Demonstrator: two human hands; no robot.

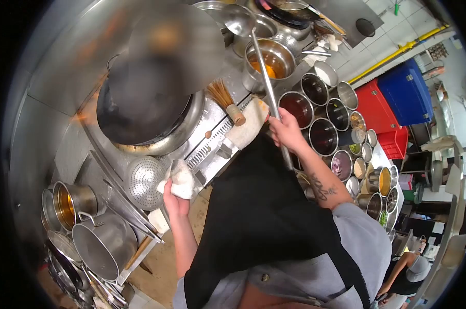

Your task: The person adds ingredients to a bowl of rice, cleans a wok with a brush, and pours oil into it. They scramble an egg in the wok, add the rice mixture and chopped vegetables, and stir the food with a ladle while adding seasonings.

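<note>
My left hand (pixel 174 202) grips a white cloth (pixel 183 178) at the front edge of the stove, beside a round perforated strainer (pixel 144 181). My right hand (pixel 286 132) is closed around the long metal handle of a ladle (pixel 264 77); the ladle's bowl (pixel 237 19) reaches over the back of the stove near a steel pot holding orange liquid (pixel 270 61). A large dark wok (pixel 142 103) sits on the burner to the left, partly blurred by haze above it. My black apron covers the lower middle of the view.
A bamboo brush (pixel 226 102) lies on the stove ledge. Several steel seasoning containers (pixel 323 135) line the right side. Pots and pans (pixel 96 242) are stacked lower left. Red (pixel 377 110) and blue (pixel 407 92) crates stand at right. Another person (pixel 410 273) stands lower right.
</note>
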